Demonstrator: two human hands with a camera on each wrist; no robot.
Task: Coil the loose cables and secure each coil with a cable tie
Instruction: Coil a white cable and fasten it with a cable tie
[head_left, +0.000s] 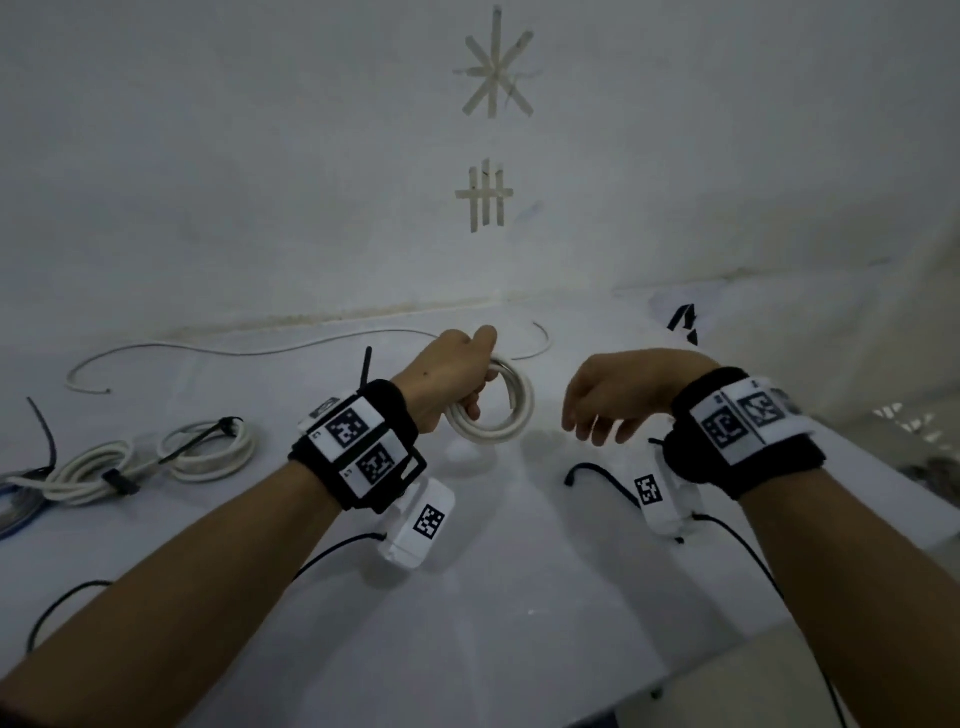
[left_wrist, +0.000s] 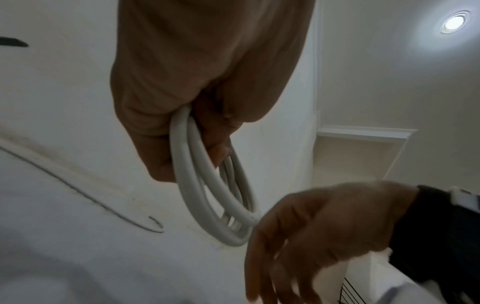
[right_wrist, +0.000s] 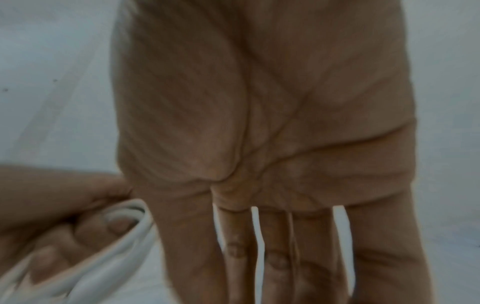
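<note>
Forearms with black wrist straps are seen closest. Past them, a small round coil of thick white cable (head_left: 496, 410) is gripped by the left hand (head_left: 447, 382), no tie on it yet. Just beside it, the right hand (head_left: 618, 395) is held loose and empty, fingers relaxed. Left of the gripping hand, a bigger white cable bundle (head_left: 156, 460) is already cinched with black ties. Beyond it, one thin white cable (head_left: 234, 351) is left uncoiled.

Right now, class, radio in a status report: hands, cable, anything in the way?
Left hand grips the coiled white round cable, no tie on it. Right hand open, holds nothing. Loose thin white cable lies behind on the white table.
</note>
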